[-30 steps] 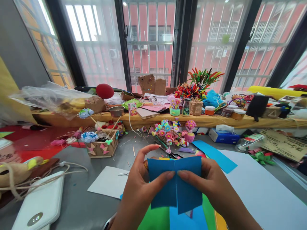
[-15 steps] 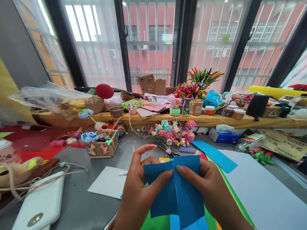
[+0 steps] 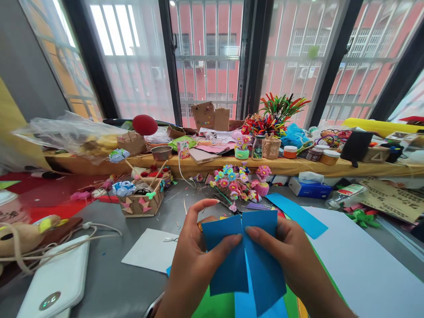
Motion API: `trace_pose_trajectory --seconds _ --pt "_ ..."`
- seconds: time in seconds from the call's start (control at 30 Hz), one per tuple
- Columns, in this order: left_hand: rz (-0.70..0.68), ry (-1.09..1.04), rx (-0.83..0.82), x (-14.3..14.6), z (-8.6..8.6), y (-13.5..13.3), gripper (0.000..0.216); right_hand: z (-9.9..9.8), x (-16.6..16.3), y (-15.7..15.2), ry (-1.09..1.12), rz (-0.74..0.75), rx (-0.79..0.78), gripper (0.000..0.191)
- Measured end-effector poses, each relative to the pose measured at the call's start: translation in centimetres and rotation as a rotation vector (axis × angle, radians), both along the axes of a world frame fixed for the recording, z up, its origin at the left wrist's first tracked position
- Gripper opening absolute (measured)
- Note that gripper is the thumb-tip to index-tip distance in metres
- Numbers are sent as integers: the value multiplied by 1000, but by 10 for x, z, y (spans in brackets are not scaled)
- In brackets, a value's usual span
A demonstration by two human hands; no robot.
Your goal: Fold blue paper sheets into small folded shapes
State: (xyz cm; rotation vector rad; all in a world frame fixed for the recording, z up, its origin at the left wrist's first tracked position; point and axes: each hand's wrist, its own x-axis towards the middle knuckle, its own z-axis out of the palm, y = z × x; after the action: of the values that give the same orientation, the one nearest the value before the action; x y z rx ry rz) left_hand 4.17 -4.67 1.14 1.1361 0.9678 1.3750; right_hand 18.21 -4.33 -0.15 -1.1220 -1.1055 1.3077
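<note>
A piece of blue paper is held up between my hands, split down the middle into a left and a right half. I cannot tell whether the halves still join between the thumbs. My left hand pinches the left half under its thumb, with the index finger raised and bent. The right half is gripped by my right hand, its thumb pressed flat near the split and its fingers hidden behind the paper. Beneath them lie a green sheet and more blue paper.
To the right are a blue strip and a large white sheet. A white card, a power bank with a cord, and a cardboard basket lie left. Behind are craft flowers and a tissue box.
The lower gap between the two blue halves has widened, and a small gap shows at the top edge. The right half has tilted, its lower end shifting right. Both hands stay nearly in place.
</note>
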Motion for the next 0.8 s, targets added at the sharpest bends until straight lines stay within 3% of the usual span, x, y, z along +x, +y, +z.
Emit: trace_pose_trajectory --seconds 0.3,0.63,0.8 --pt "184 105 110 7 -3 -6 42 -2 -2 3 97 -10 -20 26" --pt "-60 11 -26 0 -3 4 52 0 1 1 -69 -95 50 32" --pt "-68 28 -74 -3 -1 4 54 3 3 1 -70 -24 69 26"
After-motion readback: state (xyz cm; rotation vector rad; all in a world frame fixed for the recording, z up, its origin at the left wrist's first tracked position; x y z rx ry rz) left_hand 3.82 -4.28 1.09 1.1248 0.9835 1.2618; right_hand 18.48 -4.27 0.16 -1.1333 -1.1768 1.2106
